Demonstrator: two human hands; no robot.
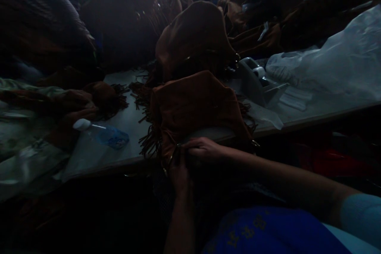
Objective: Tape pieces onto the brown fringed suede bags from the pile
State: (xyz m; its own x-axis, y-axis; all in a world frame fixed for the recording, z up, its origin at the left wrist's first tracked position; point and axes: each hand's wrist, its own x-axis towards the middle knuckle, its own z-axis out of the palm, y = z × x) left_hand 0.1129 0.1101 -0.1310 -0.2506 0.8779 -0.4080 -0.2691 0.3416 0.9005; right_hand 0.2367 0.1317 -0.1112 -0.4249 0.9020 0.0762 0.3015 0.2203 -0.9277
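Observation:
A brown fringed bag [202, 101] lies on the table in front of me, its near edge at the table's front. At the bag's near left corner, my left hand [179, 172] is closed around something small and dark by a metal fitting. Beside it, my right hand [204, 147] reaches in from the right, its fingers pinched at the same spot. The picture is dim, so what the fingertips hold cannot be made out. Gold-coloured metal rings [255, 143] show at the bag's right corner. Behind it stands another brown bag [193, 35].
A plastic bottle [102, 133] with a white cap lies on the table [98, 162] to the left. On the right are a grey tape dispenser [257, 81] and clear plastic bags [336, 59]. More brown bags are piled behind. A person's striped sleeve [50, 0] is at upper left.

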